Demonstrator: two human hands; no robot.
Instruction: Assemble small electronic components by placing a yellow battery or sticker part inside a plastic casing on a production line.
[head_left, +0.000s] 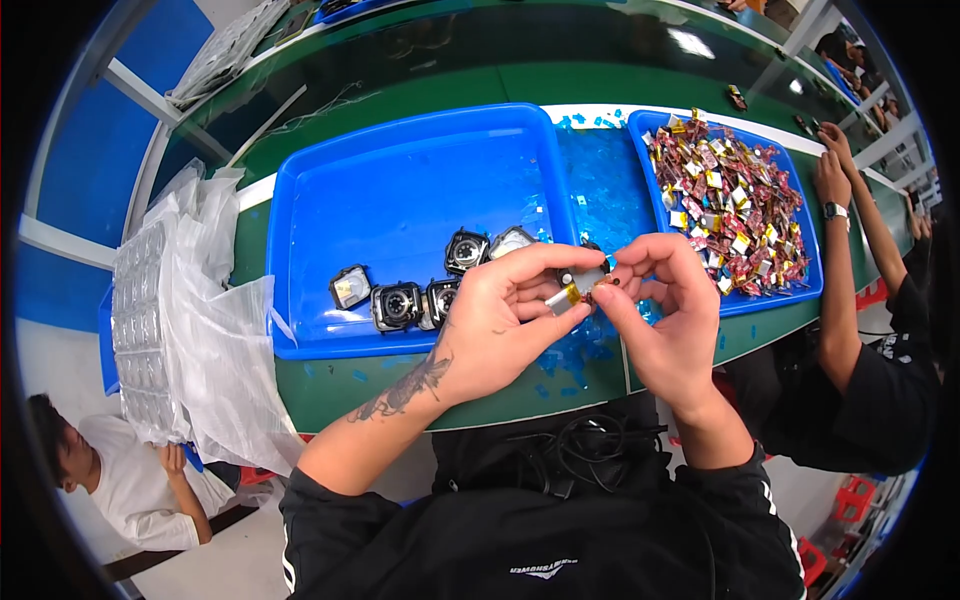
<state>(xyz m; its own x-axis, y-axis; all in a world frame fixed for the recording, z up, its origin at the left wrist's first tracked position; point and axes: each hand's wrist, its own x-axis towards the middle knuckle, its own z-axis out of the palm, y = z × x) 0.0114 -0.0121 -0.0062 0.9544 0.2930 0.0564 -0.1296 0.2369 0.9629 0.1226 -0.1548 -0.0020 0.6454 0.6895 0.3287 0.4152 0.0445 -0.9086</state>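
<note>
A small dark electronic housing is held between my two hands over the table's front part. A silver pouch battery with yellow tape hangs from its lower side. My left hand grips the housing from the left, thumb below and fingers behind. My right hand pinches its right edge with thumb and forefinger, beside a bit of blue film. The fingers hide much of the housing. Below left of the hands, several black square housings with round dials lie in a large blue tray.
A smaller blue tray at right is heaped with batteries and red circuit boards. Blue film scraps litter the green table. Plastic-wrapped clear blister trays stand at left. A co-worker's arms reach in at right; another person sits at left.
</note>
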